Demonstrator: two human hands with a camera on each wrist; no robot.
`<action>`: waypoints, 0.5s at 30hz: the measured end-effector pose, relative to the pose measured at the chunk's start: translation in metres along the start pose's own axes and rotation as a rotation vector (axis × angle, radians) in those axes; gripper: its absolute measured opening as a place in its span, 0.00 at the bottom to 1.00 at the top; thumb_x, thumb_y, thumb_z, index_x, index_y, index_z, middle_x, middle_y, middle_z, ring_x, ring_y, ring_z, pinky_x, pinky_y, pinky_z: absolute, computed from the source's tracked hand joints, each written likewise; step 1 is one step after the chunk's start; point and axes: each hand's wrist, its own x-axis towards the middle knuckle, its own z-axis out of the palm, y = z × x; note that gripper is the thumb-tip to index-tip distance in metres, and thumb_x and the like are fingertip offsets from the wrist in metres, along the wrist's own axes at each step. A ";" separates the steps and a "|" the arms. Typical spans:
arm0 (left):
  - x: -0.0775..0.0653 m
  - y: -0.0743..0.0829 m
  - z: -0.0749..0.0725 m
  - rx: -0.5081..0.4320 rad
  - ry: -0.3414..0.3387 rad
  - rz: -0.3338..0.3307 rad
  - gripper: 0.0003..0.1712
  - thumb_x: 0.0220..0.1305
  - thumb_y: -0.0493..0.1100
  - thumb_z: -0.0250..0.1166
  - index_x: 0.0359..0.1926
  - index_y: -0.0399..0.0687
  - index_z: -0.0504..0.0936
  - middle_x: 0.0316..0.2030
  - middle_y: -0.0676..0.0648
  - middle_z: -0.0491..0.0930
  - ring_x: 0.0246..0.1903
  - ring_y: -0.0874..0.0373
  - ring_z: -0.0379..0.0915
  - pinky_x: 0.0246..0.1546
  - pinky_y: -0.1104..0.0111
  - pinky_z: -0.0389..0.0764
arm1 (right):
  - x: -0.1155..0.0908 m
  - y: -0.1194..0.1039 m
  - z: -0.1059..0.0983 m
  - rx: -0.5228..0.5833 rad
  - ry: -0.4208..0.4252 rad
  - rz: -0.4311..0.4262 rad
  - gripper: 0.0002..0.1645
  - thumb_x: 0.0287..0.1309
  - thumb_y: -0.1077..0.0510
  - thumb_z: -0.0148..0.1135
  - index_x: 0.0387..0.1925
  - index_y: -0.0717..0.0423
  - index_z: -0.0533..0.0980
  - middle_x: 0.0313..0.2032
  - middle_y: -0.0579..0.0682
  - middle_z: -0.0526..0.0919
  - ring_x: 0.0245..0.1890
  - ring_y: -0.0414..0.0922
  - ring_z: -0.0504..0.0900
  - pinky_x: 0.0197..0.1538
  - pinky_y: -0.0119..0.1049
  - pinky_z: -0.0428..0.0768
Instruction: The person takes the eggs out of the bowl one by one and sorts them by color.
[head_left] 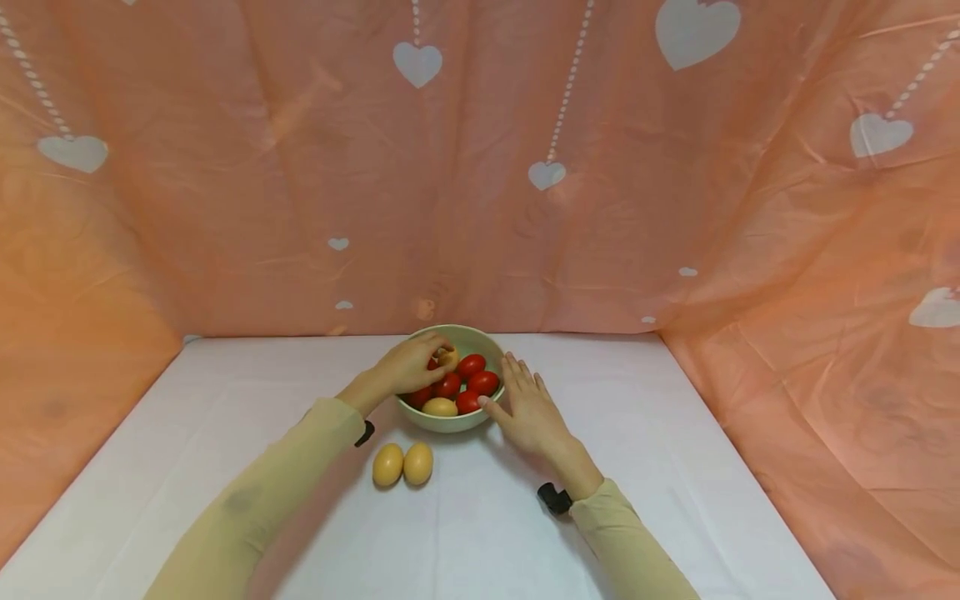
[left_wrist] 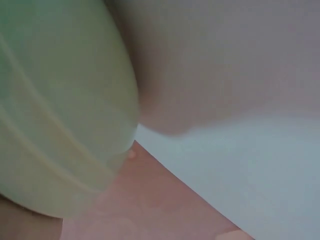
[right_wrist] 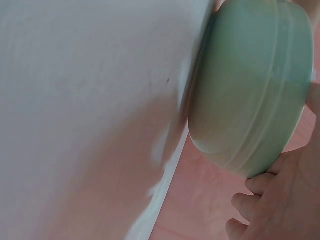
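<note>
A pale green bowl (head_left: 450, 423) stands on the white-covered table and contains several red egg-shaped pieces (head_left: 471, 366) and a yellow-brown egg (head_left: 439, 407) near its front. Reaching over the left rim, my left hand (head_left: 408, 364) pinches another yellow-brown egg (head_left: 449, 359) inside the bowl between curled fingers and thumb. My right hand (head_left: 534, 417) lies along the right rim with fingers straight and the thumb over the edge. In the right wrist view its fingers touch the outer wall of the bowl (right_wrist: 250, 95). The left wrist view has only the bowl's outside (left_wrist: 70, 100), not the left fingers.
Two more yellow-brown eggs, a left one (head_left: 387, 465) and a right one (head_left: 418, 463), lie side by side on the table (head_left: 495, 533) in front of the bowl. A pink curtain with white hearts (head_left: 465, 250) closes off the back and sides.
</note>
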 end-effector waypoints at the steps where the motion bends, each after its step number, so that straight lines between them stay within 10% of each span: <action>1: 0.001 -0.001 0.000 0.012 -0.006 0.002 0.22 0.69 0.45 0.69 0.59 0.41 0.80 0.56 0.42 0.79 0.55 0.46 0.78 0.60 0.50 0.78 | 0.000 0.000 0.000 -0.001 0.001 0.000 0.53 0.76 0.31 0.46 0.81 0.65 0.49 0.82 0.59 0.48 0.81 0.60 0.48 0.80 0.58 0.47; 15: 0.019 -0.006 0.003 0.105 -0.103 -0.021 0.26 0.70 0.46 0.68 0.64 0.39 0.79 0.62 0.39 0.77 0.64 0.43 0.73 0.67 0.47 0.72 | -0.001 0.000 -0.001 0.006 -0.015 0.011 0.53 0.75 0.30 0.46 0.81 0.63 0.48 0.82 0.57 0.46 0.81 0.59 0.47 0.80 0.57 0.45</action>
